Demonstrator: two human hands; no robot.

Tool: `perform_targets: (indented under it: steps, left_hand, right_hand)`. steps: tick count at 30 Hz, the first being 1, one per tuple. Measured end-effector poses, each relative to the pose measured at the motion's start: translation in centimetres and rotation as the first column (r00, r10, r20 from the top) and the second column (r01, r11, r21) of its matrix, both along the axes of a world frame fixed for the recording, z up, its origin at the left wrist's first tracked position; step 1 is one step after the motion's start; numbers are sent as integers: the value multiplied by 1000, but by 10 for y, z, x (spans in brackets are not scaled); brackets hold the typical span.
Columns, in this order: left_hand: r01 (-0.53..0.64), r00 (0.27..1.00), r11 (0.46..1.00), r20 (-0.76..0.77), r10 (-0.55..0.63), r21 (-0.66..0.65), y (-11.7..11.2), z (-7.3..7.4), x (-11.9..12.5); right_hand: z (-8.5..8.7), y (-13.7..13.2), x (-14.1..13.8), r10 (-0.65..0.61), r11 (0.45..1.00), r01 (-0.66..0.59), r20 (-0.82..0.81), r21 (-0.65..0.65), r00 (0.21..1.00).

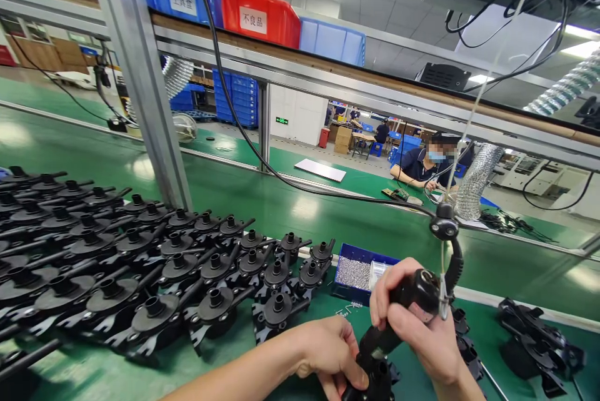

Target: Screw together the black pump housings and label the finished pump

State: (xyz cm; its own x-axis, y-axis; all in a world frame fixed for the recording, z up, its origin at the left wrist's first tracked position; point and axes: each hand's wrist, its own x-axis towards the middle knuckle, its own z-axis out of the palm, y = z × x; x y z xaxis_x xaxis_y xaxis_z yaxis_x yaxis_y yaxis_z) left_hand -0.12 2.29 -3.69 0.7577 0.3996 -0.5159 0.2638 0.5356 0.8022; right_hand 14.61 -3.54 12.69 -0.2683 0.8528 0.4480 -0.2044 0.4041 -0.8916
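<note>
My right hand [434, 338] is wrapped round a black electric screwdriver [382, 340], which hangs from a cord and tilts down to the left. Below its tip is a black plastic part [379, 382] with an upright tube. My left hand [325, 351] is closed on that part at the lower edge of the view; its fingertips press beside the tube. Whether the screwdriver's tip touches a screw is hidden. Just behind the hands stands a blue bin [356, 270] of small metal screws, and a few loose screws [349, 308] lie in front of it.
Rows of similar black parts [154, 313] cover the left of the green bench. More black assemblies [539, 345] lie at the right. A metal post [145, 89] and a shelf with blue and red bins [257, 14] stand ahead. A masked person [422, 163] sits across the bench.
</note>
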Motion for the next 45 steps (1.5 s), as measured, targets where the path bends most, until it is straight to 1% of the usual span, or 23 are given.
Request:
perform_targets:
  steps: [1,2,3,4,5,6,7,8,9,10,11,12,13,14,15,17,21,25,30,34,37,41,45]
  left_hand:
    - [2,1000,1000,1,-2,6,-1,1,-1]
    - [0,1000,1000,0,0,12,-2,2,-1]
    - [-2,1000,1000,-8,2,17,-3,3,-1]
    - [-11,1000,1000,-21,12,21,-3,3,0]
    - [-28,999,999,-36,29,26,-4,2,0]
    - [-51,997,998,-53,53,34,-5,2,1]
    - [-74,994,996,-74,77,45,-5,3,1]
    - [-85,992,995,-89,90,56,-6,3,1]
    - [-83,992,995,-94,88,63,-6,4,1]
    - [-75,992,995,-92,81,66,-6,4,1]
    - [-62,994,996,-88,68,65,-6,5,0]
    - [-55,994,996,-89,61,64,-6,6,0]
    - [-56,994,996,-95,62,62,-6,6,-1]
    - [-61,992,996,-106,68,62,-6,7,-1]
    - [-69,990,995,-115,76,65,-6,7,-1]
    - [-75,990,994,-115,83,76,-7,7,-1]
    - [-72,991,995,-105,79,75,-7,7,-1]
    - [-66,991,994,-107,74,82,-6,7,-1]
    - [-67,991,992,-112,78,106,-7,5,-1]
    - [-19,990,991,-133,37,129,-7,6,-3]
    - [-20,988,988,-149,43,156,-8,9,-5]
    - [-37,980,977,-186,76,208,-10,19,-7]
    - [-51,962,973,-252,109,226,-12,27,-7]
  right_hand:
    - [-1,1,0,115,993,-115,-22,3,993]
    - [-2,2,-2,161,987,-161,-25,6,987]
    - [-4,2,-4,117,993,-117,-2,0,993]
    - [-5,2,-7,-16,1000,16,39,-12,999]
    - [-7,1,-10,-196,980,199,87,-24,977]
    - [-8,1,-14,-361,929,368,131,-32,923]
    - [-10,0,-17,-470,876,481,162,-37,868]
    - [-11,0,-19,-510,852,522,165,-38,844]
    - [-12,0,-19,-477,873,486,139,-36,868]
    - [-13,1,-19,-384,921,389,91,-36,919]
    - [-13,2,-17,-253,967,254,18,-38,967]
    - [-14,4,-15,-114,993,111,-75,-38,991]
    - [-13,6,-12,13,999,-19,-168,-38,986]
    - [-13,8,-9,111,991,-126,-248,-43,962]
    - [-12,9,-6,175,978,-200,-304,-53,936]
    - [-11,11,-1,214,963,-255,-333,-84,918]
    - [-13,12,1,181,974,-215,-331,-70,926]
    - [-20,12,-3,176,973,-218,-356,-80,918]
    - [-30,10,-9,43,997,-64,-346,-50,937]
    - [-31,6,-11,-76,997,75,-248,-12,966]
    - [-25,2,-14,-134,991,128,-172,-43,976]
    - [-18,-1,-17,-189,980,173,-173,-103,967]
    - [-22,3,-12,-193,981,188,-178,-46,965]
